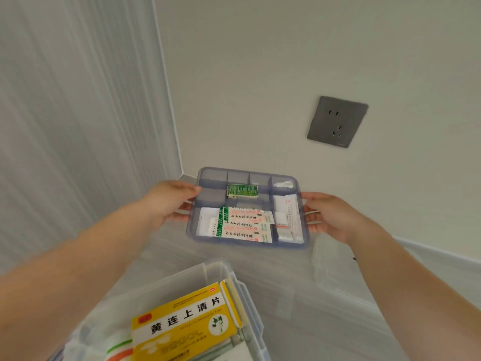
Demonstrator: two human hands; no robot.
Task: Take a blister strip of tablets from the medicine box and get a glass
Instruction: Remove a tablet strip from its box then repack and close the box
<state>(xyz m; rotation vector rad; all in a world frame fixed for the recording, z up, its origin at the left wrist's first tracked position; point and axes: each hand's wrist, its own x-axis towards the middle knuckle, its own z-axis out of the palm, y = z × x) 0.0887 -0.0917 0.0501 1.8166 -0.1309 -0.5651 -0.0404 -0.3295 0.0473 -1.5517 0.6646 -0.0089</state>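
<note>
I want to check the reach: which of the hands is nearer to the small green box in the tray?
Left. The left hand grips the tray edge beside the small green box; the right hand holds the opposite edge, farther away.

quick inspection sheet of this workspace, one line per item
surface: pale counter running into a wall corner
job's things: clear medicine box open at the bottom, a yellow tablet carton lying on top inside; no loose blister strip or glass seen
clutter: blue divided tray holding plaster packs, a small green box and white sachets; clear lid lying to the right
hands: left hand and right hand each grip one side of the tray
cables: nothing seen
surroundings: grey wall socket with nothing plugged in, ribbed panel on the left
</note>
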